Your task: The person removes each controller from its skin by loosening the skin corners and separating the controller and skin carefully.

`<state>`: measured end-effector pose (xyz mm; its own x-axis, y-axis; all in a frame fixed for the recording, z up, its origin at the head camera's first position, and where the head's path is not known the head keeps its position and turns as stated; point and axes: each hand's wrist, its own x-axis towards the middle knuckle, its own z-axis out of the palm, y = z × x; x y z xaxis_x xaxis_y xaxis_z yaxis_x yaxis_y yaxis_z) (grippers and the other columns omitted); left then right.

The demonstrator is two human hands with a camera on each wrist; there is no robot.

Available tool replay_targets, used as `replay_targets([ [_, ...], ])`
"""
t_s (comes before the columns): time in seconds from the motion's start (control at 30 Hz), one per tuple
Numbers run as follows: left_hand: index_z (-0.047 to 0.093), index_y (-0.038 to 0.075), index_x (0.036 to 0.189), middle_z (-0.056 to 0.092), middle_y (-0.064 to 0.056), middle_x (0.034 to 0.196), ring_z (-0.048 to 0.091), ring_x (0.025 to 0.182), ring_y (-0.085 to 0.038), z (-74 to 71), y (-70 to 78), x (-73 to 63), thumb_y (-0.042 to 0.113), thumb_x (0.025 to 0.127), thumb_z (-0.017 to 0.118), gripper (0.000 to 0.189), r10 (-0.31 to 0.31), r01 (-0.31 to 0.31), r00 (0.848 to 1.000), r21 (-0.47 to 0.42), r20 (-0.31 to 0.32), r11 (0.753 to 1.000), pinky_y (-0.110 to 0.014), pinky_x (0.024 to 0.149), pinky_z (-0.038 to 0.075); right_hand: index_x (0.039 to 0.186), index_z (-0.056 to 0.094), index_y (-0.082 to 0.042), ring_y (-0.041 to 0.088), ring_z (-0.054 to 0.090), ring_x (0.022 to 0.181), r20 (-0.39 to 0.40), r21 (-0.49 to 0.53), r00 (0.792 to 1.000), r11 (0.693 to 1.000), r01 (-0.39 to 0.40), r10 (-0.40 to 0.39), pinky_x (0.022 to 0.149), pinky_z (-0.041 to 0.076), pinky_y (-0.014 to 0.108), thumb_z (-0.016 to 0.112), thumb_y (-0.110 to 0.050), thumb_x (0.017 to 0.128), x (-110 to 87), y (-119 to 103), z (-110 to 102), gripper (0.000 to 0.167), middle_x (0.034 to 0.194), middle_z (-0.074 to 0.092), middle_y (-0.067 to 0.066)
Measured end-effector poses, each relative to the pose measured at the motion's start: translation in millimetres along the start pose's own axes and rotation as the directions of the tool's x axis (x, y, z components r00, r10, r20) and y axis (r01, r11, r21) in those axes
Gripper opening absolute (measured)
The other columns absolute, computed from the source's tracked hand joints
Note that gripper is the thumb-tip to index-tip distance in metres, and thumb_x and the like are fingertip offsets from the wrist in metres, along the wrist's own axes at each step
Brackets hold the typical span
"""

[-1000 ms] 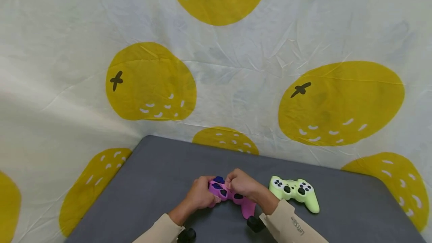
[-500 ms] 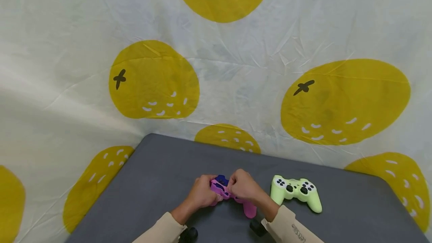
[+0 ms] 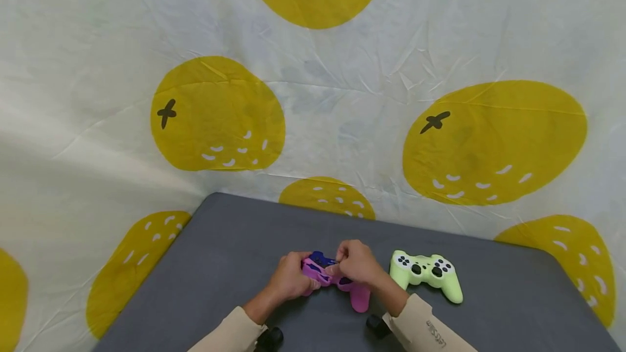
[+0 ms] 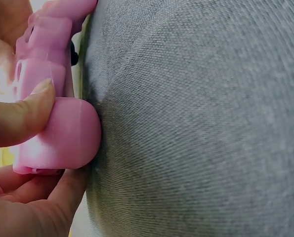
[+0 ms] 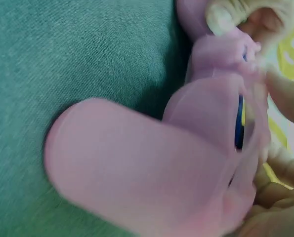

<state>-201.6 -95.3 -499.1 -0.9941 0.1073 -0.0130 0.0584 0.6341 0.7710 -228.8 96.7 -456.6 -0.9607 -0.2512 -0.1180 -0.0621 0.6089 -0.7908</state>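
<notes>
A pink silicone cover (image 3: pixel 360 299) sits around a dark blue game controller (image 3: pixel 319 257) on the table, with blue showing through at the upper left. My left hand (image 3: pixel 289 278) grips the left end; in the left wrist view, its thumb (image 4: pixel 25 116) presses on the pink handle (image 4: pixel 70 136). With curled fingers, my right hand (image 3: pixel 359 264) pinches the cover's edge near the middle. The right wrist view shows the cover's edge pulled away from a strip of blue controller (image 5: pixel 239 123). My right hand hides part of the controller's face.
To the right lies a pale green game controller (image 3: pixel 449 287), close to my right forearm. Dark grey cloth covers the table (image 3: pixel 235 243). A white curtain with yellow fruit prints (image 3: pixel 342 124) hangs behind and to the left.
The cover's edge has shifted across the controller's face, so its left stick no longer shows plainly. My right fingers have spread slightly at the edge. My left hand keeps its grip.
</notes>
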Motion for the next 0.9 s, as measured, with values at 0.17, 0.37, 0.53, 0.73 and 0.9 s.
replay_targets([
  [0.17, 0.065, -0.005, 0.135, 0.072, -0.024, 0.126, 0.068, 0.109, -0.033, -1.5, -1.1, -0.6, 0.013, 0.071, 0.093, 0.073, -0.006, 0.007, 1.0, -0.035, 0.003, 0.999, -0.056, 0.101, 0.054, 0.086, 0.066, -0.006, 0.018, 0.054, 0.066, -0.062, 0.095, 0.998, 0.995, -0.013, 0.019, 0.061, 0.044, 0.032, 0.076, -0.009, 0.091, -3.3, 9, -18, 0.012, 0.075, 0.062, 0.004],
  [0.37, 0.063, -0.004, 0.138, 0.069, -0.027, 0.132, 0.066, 0.12, -0.041, -2.5, -3.1, -3.1, 0.012, 0.072, 0.093, 0.074, -0.01, 0.009, 1.0, -0.074, -0.002, 0.997, -0.06, 0.107, 0.049, 0.094, 0.067, -0.006, 0.016, 0.056, 0.08, -0.058, -0.001, 0.998, 1.0, 0.018, -0.018, 0.071, 0.047, 0.031, 0.083, -0.006, 0.081, -15.1, 25, -28, 0.021, 0.089, 0.065, 0.006],
  [0.53, 0.059, -0.005, 0.141, 0.065, -0.026, 0.138, 0.061, 0.13, -0.045, 2.3, -5.8, -8.1, 0.01, 0.073, 0.093, 0.077, 0.026, -0.031, 0.999, -0.095, -0.048, 0.995, -0.06, 0.112, 0.045, 0.091, 0.064, -0.01, 0.015, 0.05, 0.079, -0.057, -0.122, 0.995, 0.989, 0.079, -0.087, 0.069, 0.041, 0.027, 0.09, -0.007, 0.072, -28.2, 37, -26, 0.032, 0.086, 0.058, 0.004],
  [0.73, 0.069, 0.002, 0.122, 0.07, -0.018, 0.126, 0.065, 0.12, -0.038, 9.1, -7.7, -9.5, 0.005, 0.066, 0.095, 0.062, 0.065, -0.082, 0.986, -0.108, -0.155, 0.991, -0.057, 0.107, 0.049, 0.084, 0.057, -0.015, 0.011, 0.043, 0.071, -0.087, -0.281, 0.983, 0.95, 0.132, -0.162, 0.063, 0.036, 0.024, 0.093, -0.006, 0.066, -38.5, 41, -20, 0.041, 0.079, 0.049, -0.002],
  [0.9, 0.071, 0.007, 0.105, 0.069, -0.008, 0.106, 0.064, 0.101, -0.026, 10.2, -10.7, -5.3, 0.004, 0.057, 0.099, 0.056, 0.043, -0.074, 0.978, -0.148, -0.203, 0.986, -0.037, 0.091, 0.052, 0.079, 0.051, -0.017, 0.01, 0.041, 0.069, -0.115, -0.418, 0.966, 0.893, 0.165, -0.232, 0.061, 0.034, 0.024, 0.093, -0.007, 0.063, -40.8, 41, -13, 0.046, 0.076, 0.044, -0.006],
])
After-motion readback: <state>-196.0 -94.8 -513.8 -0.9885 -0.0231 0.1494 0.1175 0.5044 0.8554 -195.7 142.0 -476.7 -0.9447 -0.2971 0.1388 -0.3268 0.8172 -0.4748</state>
